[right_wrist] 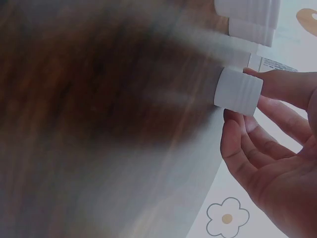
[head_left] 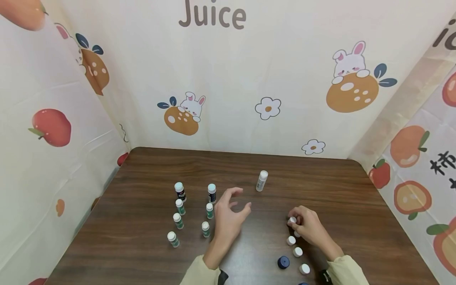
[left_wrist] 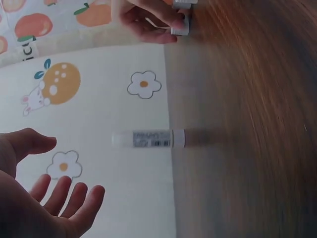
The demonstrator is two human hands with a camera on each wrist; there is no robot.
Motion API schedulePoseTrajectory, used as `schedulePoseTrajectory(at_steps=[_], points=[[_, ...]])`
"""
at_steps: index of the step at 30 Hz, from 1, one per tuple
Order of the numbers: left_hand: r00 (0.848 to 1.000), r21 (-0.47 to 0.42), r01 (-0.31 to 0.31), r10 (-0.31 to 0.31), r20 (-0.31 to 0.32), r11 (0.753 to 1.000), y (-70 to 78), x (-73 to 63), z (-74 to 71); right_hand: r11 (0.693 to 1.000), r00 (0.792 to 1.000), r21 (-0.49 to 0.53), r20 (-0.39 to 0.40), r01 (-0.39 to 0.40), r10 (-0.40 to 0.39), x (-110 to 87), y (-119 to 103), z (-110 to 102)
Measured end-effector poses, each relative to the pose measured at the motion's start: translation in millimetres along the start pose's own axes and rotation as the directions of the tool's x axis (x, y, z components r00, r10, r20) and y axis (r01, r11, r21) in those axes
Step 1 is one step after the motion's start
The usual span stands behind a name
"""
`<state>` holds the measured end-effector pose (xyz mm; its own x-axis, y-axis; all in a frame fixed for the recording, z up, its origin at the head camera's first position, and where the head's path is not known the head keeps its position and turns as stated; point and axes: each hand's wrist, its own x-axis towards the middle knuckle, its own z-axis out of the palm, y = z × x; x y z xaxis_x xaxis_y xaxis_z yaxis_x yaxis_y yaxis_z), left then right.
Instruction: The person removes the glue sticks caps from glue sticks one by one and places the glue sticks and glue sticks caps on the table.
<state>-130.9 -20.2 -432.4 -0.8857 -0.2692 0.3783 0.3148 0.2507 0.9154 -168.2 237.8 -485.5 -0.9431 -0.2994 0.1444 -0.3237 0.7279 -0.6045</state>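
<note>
My right hand (head_left: 309, 225) pinches a small white bottle cap (head_left: 292, 220) between thumb and fingers, low over the brown table. Another white cap (head_left: 297, 234) is partly hidden below that hand. Nothing is in my left hand (head_left: 229, 215), its thumb and fingers spread apart and loosely curved in the air. Beyond it, a white bottle with a white cap (head_left: 261, 181) stands upright; its printed label shows in the left wrist view. Just left of the left hand stand a dark-labelled vial (head_left: 211, 194) and a green-labelled vial (head_left: 209, 211), both white-capped.
More white-capped vials stand in two columns on the left, among them a dark-labelled one (head_left: 180, 192) and a green-labelled one (head_left: 173, 239). Loose white caps (head_left: 297, 251) and a dark blue cap (head_left: 283, 262) lie near the right forearm. A printed curtain (head_left: 228, 79) encloses the table.
</note>
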Motion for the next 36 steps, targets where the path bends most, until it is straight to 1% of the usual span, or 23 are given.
schedulePoseTrajectory(at_steps=[4,7,14,20,24,29,33,36], points=[[1.000,0.007,0.018,-0.018,0.000,1.000,-5.3,2.6,12.2,0.998,0.997,-0.024,-0.043,0.059,-0.060,-2.6,0,-1],[1.000,0.008,0.025,-0.025,-0.003,1.000,-10.7,5.9,21.1,0.995,0.992,-0.049,-0.083,0.089,-0.093,-5.1,0,-3],[1.000,0.001,0.004,-0.004,-0.019,1.000,-25.5,14.8,42.0,0.992,0.984,-0.082,-0.141,0.095,-0.106,-11.8,-6,-10],[0.999,-0.020,0.021,-0.021,-0.032,1.000,-39.3,24.1,55.3,0.987,0.970,-0.084,-0.194,0.135,-0.149,-18.1,-17,-12],[0.999,-0.032,0.031,-0.032,-0.033,0.999,-44.4,30.2,62.2,0.981,0.960,-0.082,-0.206,0.175,-0.188,-20.3,-23,-12],[0.998,-0.030,0.038,-0.039,-0.041,0.999,-50.1,35.9,69.2,0.978,0.954,-0.077,-0.216,0.195,-0.207,-21.6,-28,-13],[0.998,-0.038,0.045,-0.046,-0.037,0.998,-55.8,41.4,75.2,0.969,0.941,-0.073,-0.235,0.234,-0.245,-20.5,-32,-14],[0.998,-0.042,0.063,-0.064,-0.026,0.997,-59.7,45.2,80.3,0.961,0.931,-0.061,-0.236,0.271,-0.277,-19.6,-35,-13]])
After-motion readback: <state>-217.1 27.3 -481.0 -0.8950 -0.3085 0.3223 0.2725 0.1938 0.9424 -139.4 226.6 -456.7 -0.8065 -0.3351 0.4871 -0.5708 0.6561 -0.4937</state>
